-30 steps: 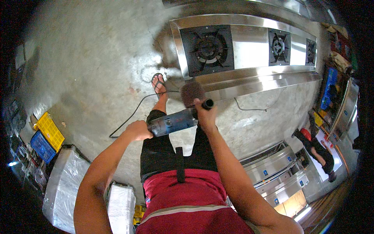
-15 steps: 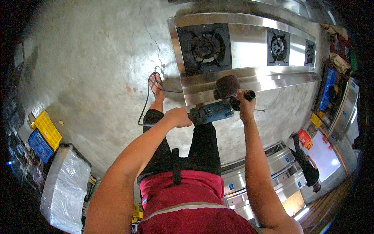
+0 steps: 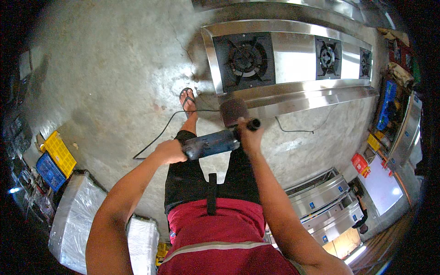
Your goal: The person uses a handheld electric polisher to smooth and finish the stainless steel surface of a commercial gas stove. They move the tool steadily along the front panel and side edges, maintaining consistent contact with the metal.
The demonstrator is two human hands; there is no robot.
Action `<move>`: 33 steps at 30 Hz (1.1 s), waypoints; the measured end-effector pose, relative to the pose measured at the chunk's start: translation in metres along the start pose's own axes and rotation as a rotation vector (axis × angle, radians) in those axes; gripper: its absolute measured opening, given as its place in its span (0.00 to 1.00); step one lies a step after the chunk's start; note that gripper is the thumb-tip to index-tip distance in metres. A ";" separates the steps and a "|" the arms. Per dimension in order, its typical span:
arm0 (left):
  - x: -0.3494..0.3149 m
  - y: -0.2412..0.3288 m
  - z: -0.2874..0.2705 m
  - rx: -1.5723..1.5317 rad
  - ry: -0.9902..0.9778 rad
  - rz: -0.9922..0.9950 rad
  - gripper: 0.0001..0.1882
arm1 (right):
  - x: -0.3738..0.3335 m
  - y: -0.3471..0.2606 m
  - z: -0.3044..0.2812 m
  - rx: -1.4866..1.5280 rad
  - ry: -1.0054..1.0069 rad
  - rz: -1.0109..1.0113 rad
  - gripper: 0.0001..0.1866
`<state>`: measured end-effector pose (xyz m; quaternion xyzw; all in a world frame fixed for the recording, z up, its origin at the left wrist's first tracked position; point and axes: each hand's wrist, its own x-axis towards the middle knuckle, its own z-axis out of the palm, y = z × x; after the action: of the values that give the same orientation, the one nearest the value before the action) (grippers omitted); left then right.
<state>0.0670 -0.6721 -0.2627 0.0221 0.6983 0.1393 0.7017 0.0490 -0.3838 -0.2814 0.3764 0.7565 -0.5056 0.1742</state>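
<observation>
Both hands hold a corded drum polisher (image 3: pixel 211 144) across the front of my thighs. My left hand (image 3: pixel 170 151) is closed around the rear end of its dark blue body. On the front end, my right hand (image 3: pixel 250 136) grips by the black side handle (image 3: pixel 254 124). The brown drum wheel (image 3: pixel 233 112) sits just ahead of that hand, beside the front left edge of a stainless steel stove (image 3: pixel 293 59) with black burners. Whether the wheel touches the steel I cannot tell. Some of the grip is hidden by my fingers.
A black cord (image 3: pixel 158 137) loops over the concrete floor past my sandalled foot (image 3: pixel 187 101). Yellow (image 3: pixel 59 153) and blue crates (image 3: pixel 49 170) and plastic-wrapped units (image 3: pixel 75 220) stand left. More steel units (image 3: pixel 316 197), a red container (image 3: pixel 360 163) and a person (image 3: pixel 362 215) are to the right.
The polisher and both my hands have moved left and closer to my body, the wheel coming along the stove's front edge. The cord has shifted. The person at the right has moved.
</observation>
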 end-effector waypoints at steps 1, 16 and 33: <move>0.003 0.008 0.000 -0.034 0.019 0.025 0.26 | 0.006 -0.003 -0.008 -0.014 0.019 0.015 0.13; 0.001 0.012 -0.002 -0.044 0.001 0.021 0.30 | 0.002 0.000 -0.015 -0.062 -0.020 -0.081 0.13; 0.015 0.002 0.003 -0.035 -0.027 0.014 0.29 | 0.005 -0.002 -0.009 0.045 -0.061 -0.107 0.13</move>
<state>0.0696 -0.6662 -0.2769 0.0167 0.6860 0.1559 0.7105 0.0455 -0.3744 -0.2790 0.3237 0.7584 -0.5422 0.1616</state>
